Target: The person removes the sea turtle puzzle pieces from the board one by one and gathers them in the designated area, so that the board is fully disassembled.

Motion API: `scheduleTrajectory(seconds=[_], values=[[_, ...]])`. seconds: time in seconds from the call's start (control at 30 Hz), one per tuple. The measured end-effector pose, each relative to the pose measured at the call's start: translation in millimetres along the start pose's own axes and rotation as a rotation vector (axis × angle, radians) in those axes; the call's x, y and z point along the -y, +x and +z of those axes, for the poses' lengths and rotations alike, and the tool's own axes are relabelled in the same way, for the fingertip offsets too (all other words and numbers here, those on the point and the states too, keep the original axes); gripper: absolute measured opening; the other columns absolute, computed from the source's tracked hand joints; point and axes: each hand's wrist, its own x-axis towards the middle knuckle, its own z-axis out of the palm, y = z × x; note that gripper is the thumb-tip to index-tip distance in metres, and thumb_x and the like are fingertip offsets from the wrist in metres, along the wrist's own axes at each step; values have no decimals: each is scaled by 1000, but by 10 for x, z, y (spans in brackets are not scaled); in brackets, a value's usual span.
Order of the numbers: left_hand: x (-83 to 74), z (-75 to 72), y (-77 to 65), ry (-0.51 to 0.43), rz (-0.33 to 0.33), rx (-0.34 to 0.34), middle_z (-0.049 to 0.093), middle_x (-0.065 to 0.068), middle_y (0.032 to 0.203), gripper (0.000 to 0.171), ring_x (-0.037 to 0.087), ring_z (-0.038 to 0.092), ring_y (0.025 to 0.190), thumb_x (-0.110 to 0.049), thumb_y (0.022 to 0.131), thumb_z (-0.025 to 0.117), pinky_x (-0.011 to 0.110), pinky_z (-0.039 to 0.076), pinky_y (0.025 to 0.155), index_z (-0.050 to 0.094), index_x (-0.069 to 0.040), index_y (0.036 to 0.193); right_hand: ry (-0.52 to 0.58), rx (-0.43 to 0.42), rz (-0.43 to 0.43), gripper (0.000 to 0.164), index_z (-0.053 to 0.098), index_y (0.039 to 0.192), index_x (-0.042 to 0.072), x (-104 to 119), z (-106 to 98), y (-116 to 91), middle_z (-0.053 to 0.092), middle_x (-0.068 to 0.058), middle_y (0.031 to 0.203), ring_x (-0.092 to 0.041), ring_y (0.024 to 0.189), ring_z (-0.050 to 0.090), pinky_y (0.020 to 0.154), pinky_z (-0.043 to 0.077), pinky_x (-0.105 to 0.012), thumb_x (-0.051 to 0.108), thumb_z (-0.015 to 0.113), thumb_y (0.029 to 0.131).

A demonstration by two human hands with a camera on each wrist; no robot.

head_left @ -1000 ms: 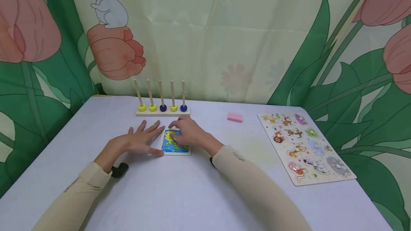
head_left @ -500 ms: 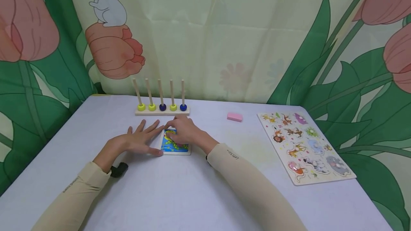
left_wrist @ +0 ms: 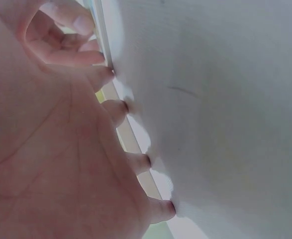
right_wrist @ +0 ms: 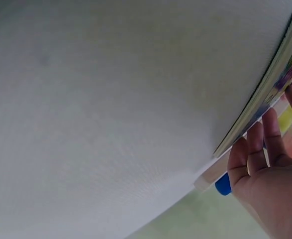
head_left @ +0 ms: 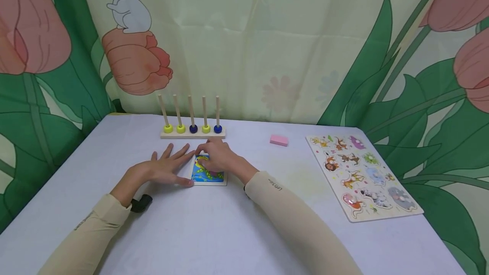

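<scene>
A small square picture puzzle point(head_left: 206, 177) with a pale border lies flat on the table, its blue, yellow and green picture partly covered. My left hand point(head_left: 162, 169) spreads its fingers beside the puzzle's left edge; its thumb touches the near left corner, and the forefinger reaches the far left one. In the left wrist view, the fingertips point(left_wrist: 117, 110) meet the white cloth. Bent over the puzzle, my right hand point(head_left: 219, 156) has its thumb on the picture and its forefinger at the far left corner. The right wrist view shows its other fingers point(right_wrist: 256, 144) along the puzzle's edge.
Behind the hands stands a wooden peg rack point(head_left: 192, 135) with yellow and dark blue beads on upright pegs. A pink block point(head_left: 279, 140) lies right of it. An animal peg puzzle board point(head_left: 363, 177) lies at the right table edge; a printed curtain point(head_left: 244, 46) hangs behind.
My right hand has shifted slightly left over the puzzle, its forefinger moving toward the far left corner. The left hand keeps its place.
</scene>
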Motion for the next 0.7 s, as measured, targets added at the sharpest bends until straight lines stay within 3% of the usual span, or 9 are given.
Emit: scheduleTrajectory(seconds=[0.7], values=[[20,27,6,9,-9,-5,0,18,180,111,65,-12,158,-72,88,67,92,-7,111,16,-20,172,-14,36,38,33,66,139,29,28,27,9,59,-7,142,-27,136,49,114,47,-53,36,62,107]])
